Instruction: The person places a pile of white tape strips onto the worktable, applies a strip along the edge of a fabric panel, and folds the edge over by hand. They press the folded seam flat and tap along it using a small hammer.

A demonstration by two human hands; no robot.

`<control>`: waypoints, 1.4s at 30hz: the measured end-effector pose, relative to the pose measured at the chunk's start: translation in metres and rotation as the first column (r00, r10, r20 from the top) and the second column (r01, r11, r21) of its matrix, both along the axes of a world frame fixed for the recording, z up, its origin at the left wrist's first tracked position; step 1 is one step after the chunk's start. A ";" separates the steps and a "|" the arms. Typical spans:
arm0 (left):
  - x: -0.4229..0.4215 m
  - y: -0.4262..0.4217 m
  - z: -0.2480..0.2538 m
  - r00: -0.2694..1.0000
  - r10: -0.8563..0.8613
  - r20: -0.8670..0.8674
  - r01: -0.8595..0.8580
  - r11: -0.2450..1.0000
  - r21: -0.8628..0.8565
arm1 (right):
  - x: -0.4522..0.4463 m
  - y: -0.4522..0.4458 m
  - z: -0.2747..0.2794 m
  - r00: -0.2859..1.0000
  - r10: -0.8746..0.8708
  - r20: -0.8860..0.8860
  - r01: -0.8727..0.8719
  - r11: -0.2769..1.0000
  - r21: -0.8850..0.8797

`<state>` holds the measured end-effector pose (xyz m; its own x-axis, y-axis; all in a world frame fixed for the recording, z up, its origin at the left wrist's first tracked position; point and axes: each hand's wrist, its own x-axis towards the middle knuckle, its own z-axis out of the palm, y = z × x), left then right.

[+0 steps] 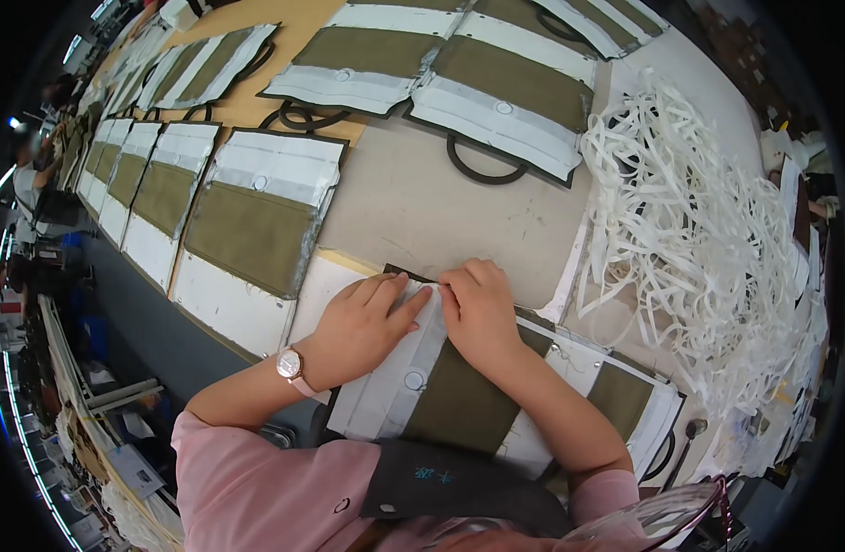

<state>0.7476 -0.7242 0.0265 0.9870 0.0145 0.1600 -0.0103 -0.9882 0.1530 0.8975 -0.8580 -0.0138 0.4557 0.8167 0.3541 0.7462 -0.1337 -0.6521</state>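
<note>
A flat fabric panel (468, 396), olive green with white bands and a dark edge, lies on the table in front of me. My left hand (363, 327), with a watch (290, 364) on its wrist, rests on the panel's top left part, fingers apart and pressing the white band. Beside it, my right hand (478, 304) has its thumb and fingertips pinched on the panel's top edge. A round disc (414, 379) shows on the white band below my hands.
Similar panels (248, 202) lie in a row at the left; more panels (505, 87), some with dark handles, lie ahead. A tangled heap of white strips (689, 230) covers the right side. A person (36, 184) is far left.
</note>
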 end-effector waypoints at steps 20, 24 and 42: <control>0.004 0.012 -0.002 1.000 -0.016 -0.008 0.015 0.997 -0.072 | 0.014 -0.012 0.005 0.923 0.299 0.244 -0.289 0.954 -0.078; 0.007 0.011 -0.001 1.000 -0.023 -0.006 0.023 0.999 -0.042 | 0.010 -0.011 0.006 0.931 0.282 0.231 -0.268 0.959 -0.089; 0.006 -0.008 0.007 0.997 0.068 -0.031 -0.069 0.997 -0.041 | -0.004 -0.009 -0.005 0.921 0.144 0.361 -0.136 0.990 -0.049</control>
